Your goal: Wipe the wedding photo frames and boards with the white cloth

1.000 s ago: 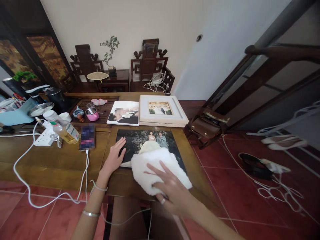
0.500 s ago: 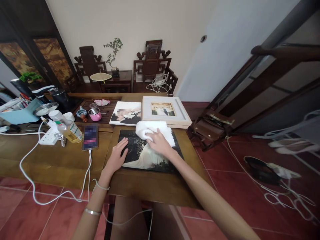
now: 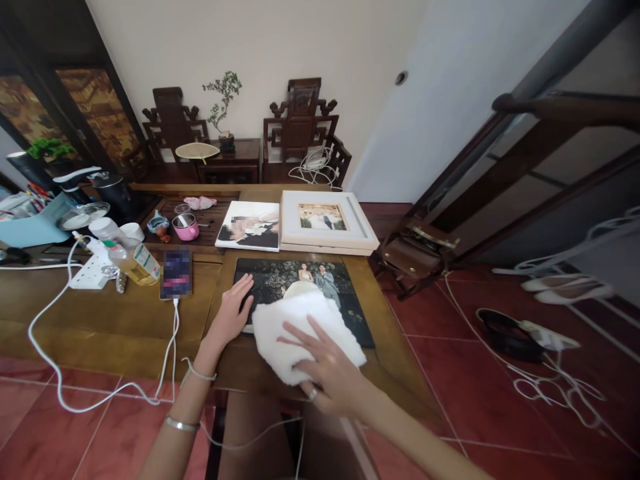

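A dark photo print [image 3: 320, 283] of a couple lies flat on the wooden table [image 3: 125, 320]. My left hand [image 3: 231, 315] rests flat on its left edge, fingers stretched out. A white cloth [image 3: 295, 327] covers the near part of the print. My right hand [image 3: 325, 370] lies on the cloth with fingers spread, pressing it down near the table's front edge.
Behind the print lie a second photo [image 3: 249, 225] and a white framed picture [image 3: 325, 221]. To the left are a phone [image 3: 176, 273] on a white cable, a bottle [image 3: 134, 261], a power strip [image 3: 90, 273], a pink cup [image 3: 185, 227]. A brown bag [image 3: 413, 253] and cables sit on the red floor.
My right hand drew the white cloth from the far top of the print back down to its near edge. My left hand stayed in place.
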Tool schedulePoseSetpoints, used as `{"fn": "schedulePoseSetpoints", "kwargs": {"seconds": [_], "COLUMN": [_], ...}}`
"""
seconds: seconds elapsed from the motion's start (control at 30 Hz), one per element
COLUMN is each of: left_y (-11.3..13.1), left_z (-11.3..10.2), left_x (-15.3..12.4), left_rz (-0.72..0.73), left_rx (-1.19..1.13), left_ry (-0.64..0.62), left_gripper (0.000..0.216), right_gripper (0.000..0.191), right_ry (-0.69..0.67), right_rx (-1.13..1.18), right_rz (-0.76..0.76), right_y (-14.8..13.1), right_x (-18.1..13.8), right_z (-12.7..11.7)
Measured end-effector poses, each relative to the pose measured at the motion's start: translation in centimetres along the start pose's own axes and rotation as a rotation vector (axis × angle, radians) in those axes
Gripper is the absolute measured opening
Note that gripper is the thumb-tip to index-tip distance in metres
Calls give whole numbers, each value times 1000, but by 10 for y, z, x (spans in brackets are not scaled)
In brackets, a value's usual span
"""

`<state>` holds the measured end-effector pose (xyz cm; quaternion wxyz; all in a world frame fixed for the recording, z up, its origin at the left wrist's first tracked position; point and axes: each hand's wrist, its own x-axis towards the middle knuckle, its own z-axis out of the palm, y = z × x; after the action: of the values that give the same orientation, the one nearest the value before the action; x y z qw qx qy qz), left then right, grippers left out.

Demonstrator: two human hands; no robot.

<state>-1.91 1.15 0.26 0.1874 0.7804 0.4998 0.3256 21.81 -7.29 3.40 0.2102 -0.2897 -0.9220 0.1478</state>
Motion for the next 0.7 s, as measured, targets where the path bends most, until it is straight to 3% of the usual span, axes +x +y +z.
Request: {"fn": "schedulePoseSetpoints", "kwargs": {"seconds": [0.27, 0.4, 0.5, 0.7], "left_y": [-3, -4, -4, -5], "left_z": [1, 1, 2, 3], "left_x": [-3, -3, -2, -2], "left_rz": [-63, -52, -52, -64], "left_rx": [-26, -35, -44, -33], "left_ry": [-19, -10, -5, -23], "left_gripper": [43, 42, 42, 43], "right_gripper": [33, 36, 35, 33], "right_ry": [52, 71, 62, 29], "right_rx": [-138, -163, -165, -54], "right_rz": [300, 368, 337, 144], "right_y": [76, 91, 74, -1], "right_x": [88, 116, 102, 30], "right_z": [-9, -9, -2, 11]}}
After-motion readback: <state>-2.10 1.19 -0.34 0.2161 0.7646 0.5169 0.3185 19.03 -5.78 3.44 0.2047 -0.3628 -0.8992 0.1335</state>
